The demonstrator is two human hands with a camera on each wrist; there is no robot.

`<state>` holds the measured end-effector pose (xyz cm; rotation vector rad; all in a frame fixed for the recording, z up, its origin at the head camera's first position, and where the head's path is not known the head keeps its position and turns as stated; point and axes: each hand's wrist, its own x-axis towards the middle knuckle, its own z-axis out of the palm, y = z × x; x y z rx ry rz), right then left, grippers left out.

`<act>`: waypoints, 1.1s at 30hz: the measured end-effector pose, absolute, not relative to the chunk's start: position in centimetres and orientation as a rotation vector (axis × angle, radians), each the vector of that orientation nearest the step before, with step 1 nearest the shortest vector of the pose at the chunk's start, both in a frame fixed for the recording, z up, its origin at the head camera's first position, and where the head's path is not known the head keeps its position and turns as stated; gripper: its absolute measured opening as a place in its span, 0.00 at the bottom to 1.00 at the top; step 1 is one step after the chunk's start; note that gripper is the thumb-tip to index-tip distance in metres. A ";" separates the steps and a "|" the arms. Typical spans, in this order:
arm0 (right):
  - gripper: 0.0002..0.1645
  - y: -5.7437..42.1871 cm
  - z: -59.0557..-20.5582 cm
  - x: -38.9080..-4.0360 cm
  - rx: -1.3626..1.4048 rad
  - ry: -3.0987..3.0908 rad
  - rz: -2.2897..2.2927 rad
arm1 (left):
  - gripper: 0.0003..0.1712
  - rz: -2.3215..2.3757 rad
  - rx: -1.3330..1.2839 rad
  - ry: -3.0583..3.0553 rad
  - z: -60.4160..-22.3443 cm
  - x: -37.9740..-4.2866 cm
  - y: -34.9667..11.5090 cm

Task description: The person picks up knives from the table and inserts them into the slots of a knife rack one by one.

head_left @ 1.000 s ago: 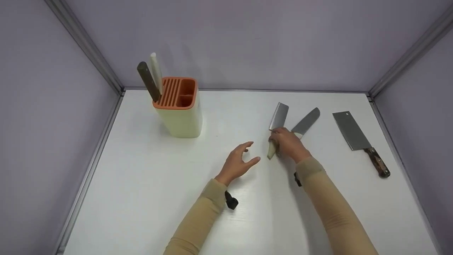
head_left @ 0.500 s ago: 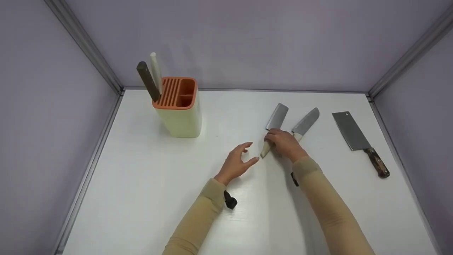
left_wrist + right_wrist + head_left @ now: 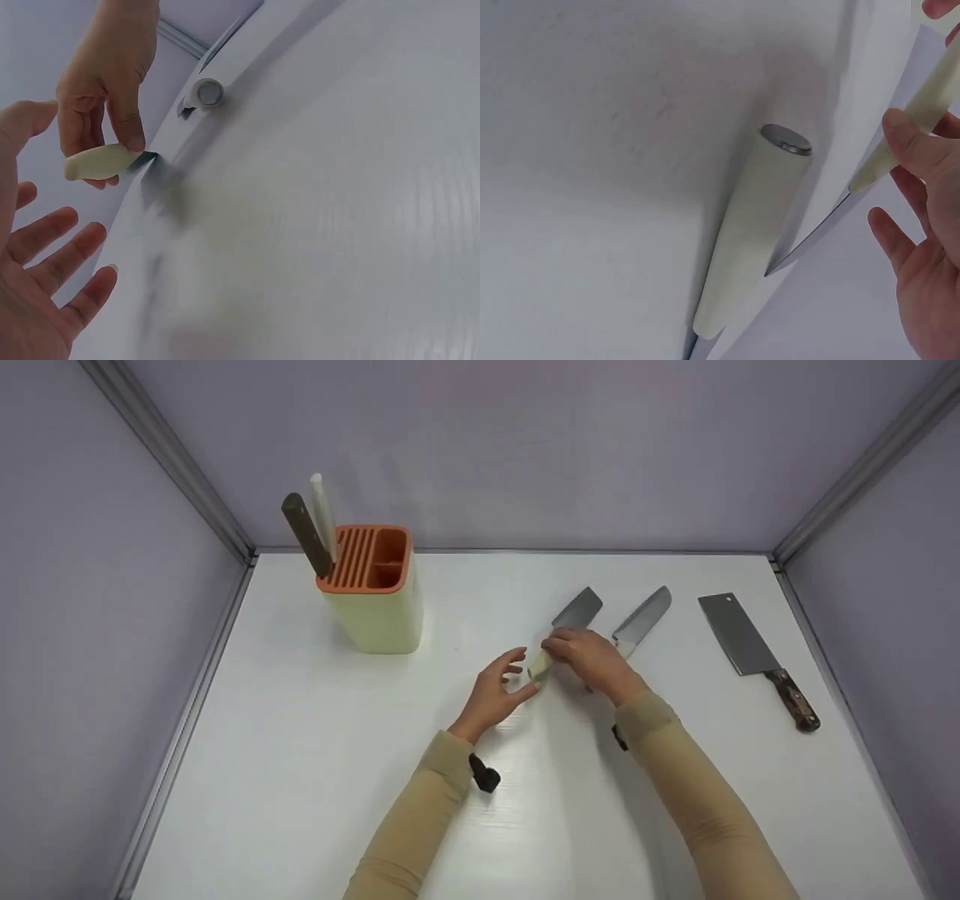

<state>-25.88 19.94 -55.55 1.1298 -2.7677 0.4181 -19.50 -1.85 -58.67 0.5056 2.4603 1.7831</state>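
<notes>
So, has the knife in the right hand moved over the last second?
Yes. Judged against the block in the head view, its handle has swung to the left, nearer the block.

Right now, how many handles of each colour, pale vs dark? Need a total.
Pale: 3 (held handle in the right hand; lying handle on the table; white handle in the knife block)
Dark: 2 (brown handle in the knife block; cleaver handle on the table)
Total: 5 handles
</notes>
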 end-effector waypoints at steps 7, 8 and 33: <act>0.23 19.8 -54.3 -25.7 1.069 -2.715 0.405 | 0.36 1.887 0.525 2.470 -57.5 -20.3 -1.6; 0.23 19.8 -54.1 -25.7 1.064 -2.709 0.416 | 0.36 1.903 0.525 2.471 -57.3 -20.3 -1.6; 0.25 17.3 -49.6 -22.8 0.950 -2.550 0.913 | 0.25 2.193 0.722 2.531 -49.3 -20.5 -1.8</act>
